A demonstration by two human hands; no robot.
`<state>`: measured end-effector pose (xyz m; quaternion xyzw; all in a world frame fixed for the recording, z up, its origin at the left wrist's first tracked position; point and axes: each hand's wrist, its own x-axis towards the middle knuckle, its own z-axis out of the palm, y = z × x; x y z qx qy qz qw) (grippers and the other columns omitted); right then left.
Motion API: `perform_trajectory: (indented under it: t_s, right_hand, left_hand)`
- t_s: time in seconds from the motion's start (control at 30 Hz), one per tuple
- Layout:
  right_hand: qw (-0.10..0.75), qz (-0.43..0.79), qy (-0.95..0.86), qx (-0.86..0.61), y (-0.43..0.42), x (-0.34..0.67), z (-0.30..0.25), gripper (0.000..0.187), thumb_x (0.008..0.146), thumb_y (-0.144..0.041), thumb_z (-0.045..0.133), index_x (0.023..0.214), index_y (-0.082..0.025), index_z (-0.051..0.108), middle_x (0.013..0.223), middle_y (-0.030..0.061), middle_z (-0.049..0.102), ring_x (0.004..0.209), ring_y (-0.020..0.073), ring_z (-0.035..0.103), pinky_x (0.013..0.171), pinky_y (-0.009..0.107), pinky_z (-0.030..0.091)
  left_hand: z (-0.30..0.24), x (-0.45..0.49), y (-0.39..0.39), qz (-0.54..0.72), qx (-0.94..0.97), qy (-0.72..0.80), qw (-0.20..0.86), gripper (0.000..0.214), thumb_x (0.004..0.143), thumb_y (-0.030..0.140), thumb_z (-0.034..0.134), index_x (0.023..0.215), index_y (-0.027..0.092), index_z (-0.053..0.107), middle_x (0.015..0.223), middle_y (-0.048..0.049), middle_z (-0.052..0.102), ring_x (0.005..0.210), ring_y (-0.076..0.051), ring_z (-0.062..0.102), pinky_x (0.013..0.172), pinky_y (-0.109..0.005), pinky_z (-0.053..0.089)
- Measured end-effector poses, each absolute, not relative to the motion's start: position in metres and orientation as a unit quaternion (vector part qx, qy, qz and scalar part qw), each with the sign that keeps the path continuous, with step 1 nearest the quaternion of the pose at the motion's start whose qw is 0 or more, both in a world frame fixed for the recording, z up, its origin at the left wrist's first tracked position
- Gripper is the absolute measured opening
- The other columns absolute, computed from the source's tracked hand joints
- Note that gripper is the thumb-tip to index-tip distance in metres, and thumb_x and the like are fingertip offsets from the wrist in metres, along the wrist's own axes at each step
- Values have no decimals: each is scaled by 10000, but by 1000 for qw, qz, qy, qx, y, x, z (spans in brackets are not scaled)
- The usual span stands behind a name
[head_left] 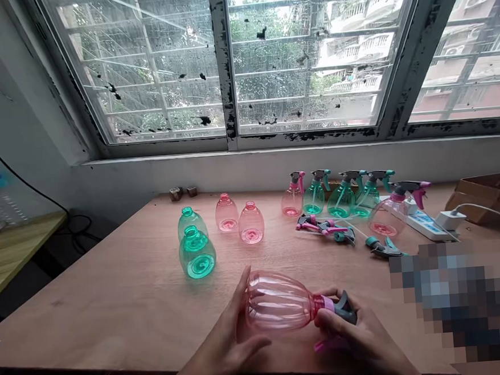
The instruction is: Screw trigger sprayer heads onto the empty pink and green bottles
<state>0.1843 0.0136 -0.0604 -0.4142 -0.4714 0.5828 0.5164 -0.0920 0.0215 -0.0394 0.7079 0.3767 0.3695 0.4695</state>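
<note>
A clear pink spray bottle (279, 301) lies on its side in the air just above the near part of the table, its neck toward the right. My left hand (224, 338) cups its base, with the thumb below and the fingers along the far side. At the neck, my right hand (358, 331) closes its fingers around the pink collar of the grey spray head (346, 307). The head's pink trigger (332, 344) points down toward me. Part of my right fingers is hidden behind the neck.
Two green bottles (198, 259) and two pink bottles (251, 224) stand without heads. Several bottles with spray heads (340, 198) line the back. Loose spray heads (323, 227) lie before them. A power strip (428, 223) and cardboard box (486, 196) sit right; a blurred patch covers the right edge.
</note>
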Motion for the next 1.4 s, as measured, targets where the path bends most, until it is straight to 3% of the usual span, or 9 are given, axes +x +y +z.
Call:
perform_trajectory:
  t_s: [0.1,0.2,0.3,0.43,0.53,0.67,0.83,1.03,1.4]
  right_hand:
    - [499,592,-465,-428,11,181,-61,456,724,-524,918,962,-182,733,744,3,708,629,169,654,581,300,634]
    - [491,597,-459,-438,9,180,-62,476,685,-518,944,968,-193,741,844,8,698,664,163,638,611,345,677]
    - [492,590,-470,-434,9,183,-64,470,729,-519,919,1001,-183,733,795,5,694,637,157,642,588,314,660]
    - [495,585,-478,-430,11,187,-69,463,766,-506,902,1025,-169,720,707,-6,698,601,152,649,587,289,636]
    - [503,584,-471,-429,10,184,-69,474,739,-503,921,1021,-174,731,774,7,716,634,157,649,588,308,657]
    - [509,587,-458,-432,8,181,-64,472,689,-506,950,971,-182,753,871,20,724,670,165,656,593,338,686]
    - [518,580,-460,-428,8,181,-62,453,729,-509,924,1008,-196,753,824,13,740,632,165,673,575,312,672]
    - [527,568,-462,-432,8,179,-62,460,687,-497,952,1017,-218,793,942,42,775,775,205,712,667,299,670]
    - [511,599,-439,-432,9,185,-64,503,719,-544,919,1001,-163,748,687,18,741,623,175,667,584,294,617]
  left_hand:
    - [-43,-95,22,347,693,400,490,1310,777,431,894,1670,314,-57,1759,-110,174,1606,-364,183,1302,-550,121]
    - [-40,-95,22,336,677,421,501,1131,862,520,797,1679,306,45,1757,-107,164,1580,-381,237,1296,-544,172]
    - [-36,-93,20,346,690,415,481,1058,869,509,802,1664,399,112,1760,-45,143,1554,-375,291,1294,-523,200]
    - [-37,-93,17,364,707,381,471,1036,917,476,770,1635,503,23,1767,11,143,1565,-315,292,1301,-474,193]
    - [-39,-95,18,362,691,374,501,1183,846,569,806,1641,442,-61,1762,-35,172,1574,-330,268,1297,-482,204]
    - [-39,-96,20,345,663,409,523,1081,844,637,768,1664,382,111,1743,-71,232,1554,-356,309,1292,-518,205]
    - [-36,-92,21,366,644,394,545,1146,801,562,852,1662,391,115,1727,-52,289,1591,-326,243,1304,-498,182]
    - [-36,-91,25,397,639,406,519,1094,793,668,799,1659,312,234,1687,-110,369,1569,-386,283,1302,-528,171]
    - [-33,-96,17,339,685,405,502,1067,883,383,814,1657,426,82,1755,7,217,1602,-292,228,1312,-476,152]
